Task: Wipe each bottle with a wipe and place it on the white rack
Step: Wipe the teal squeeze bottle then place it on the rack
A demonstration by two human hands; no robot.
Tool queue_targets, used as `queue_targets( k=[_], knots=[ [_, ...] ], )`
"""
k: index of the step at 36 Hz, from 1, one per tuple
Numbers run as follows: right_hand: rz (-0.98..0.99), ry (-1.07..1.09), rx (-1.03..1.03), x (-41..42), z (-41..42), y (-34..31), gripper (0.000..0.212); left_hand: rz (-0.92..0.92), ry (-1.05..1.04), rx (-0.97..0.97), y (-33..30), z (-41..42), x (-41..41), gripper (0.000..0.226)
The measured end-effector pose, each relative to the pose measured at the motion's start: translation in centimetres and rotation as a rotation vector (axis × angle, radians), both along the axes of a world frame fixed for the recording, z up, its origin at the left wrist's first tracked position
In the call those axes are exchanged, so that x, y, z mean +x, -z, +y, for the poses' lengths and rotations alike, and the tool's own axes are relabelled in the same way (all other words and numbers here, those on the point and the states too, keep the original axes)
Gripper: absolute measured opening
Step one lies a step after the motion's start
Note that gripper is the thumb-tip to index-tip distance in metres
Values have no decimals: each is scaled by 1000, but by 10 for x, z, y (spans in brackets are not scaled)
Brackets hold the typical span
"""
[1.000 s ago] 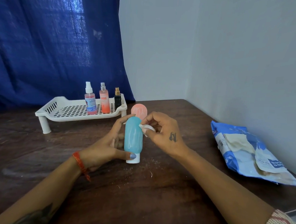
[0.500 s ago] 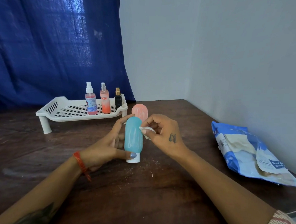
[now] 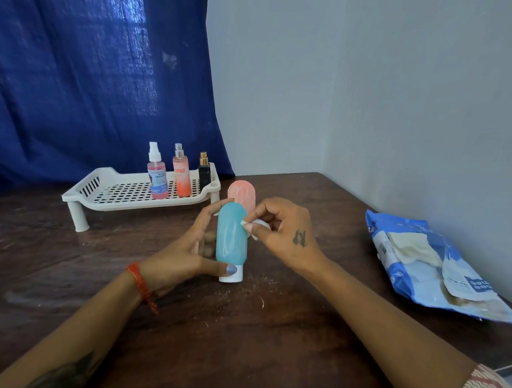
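Hands, two, at centre of tabletop (image 3: 66, 273). Left hand (image 3: 183, 258): fingers curled round teal bottle (image 3: 231, 237), thumb on its white cap; bottle upright, cap down. Right hand (image 3: 282, 231): fingertips pinching small white wipe (image 3: 257, 225) against the bottle's upper right side. Pink bottle (image 3: 243, 193): upright, just behind the teal one. White rack (image 3: 115, 191): far left, carrying three spray bottles (image 3: 181, 175) at its right end. Blue wipes packet (image 3: 431, 268): lying at right, near grey wall. Blue curtain (image 3: 77, 80): behind rack.
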State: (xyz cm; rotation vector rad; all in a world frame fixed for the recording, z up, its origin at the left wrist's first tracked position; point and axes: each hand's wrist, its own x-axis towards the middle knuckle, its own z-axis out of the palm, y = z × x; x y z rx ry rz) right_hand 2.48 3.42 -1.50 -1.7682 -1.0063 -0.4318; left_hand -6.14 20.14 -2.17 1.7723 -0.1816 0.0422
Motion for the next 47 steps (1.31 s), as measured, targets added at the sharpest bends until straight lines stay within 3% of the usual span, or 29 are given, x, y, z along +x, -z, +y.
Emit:
queue_targets(
  k=[10,14,19,28,39,47],
  knots=[
    [41,-172,-81,0,-5,-1,6,-39,-4,41,-1,1,1,105],
    [111,-127,-95,0,-4,0,12,-20,-8,52,-2,1,0,105],
    [11,-25,-55,0,-1,1,7,-3,-11,33,-2,2,0,104],
    [20,-169,-98,-1,-5,-1,5,-3,-11,24,-5,-1,-1,102],
    [1,-34,-71,1,-2,1,6,-3,-12,15,-2,4,0,103],
    [95,-210,-160,-3,-7,-5,6,13,0,9,-2,4,1,105]
  ],
)
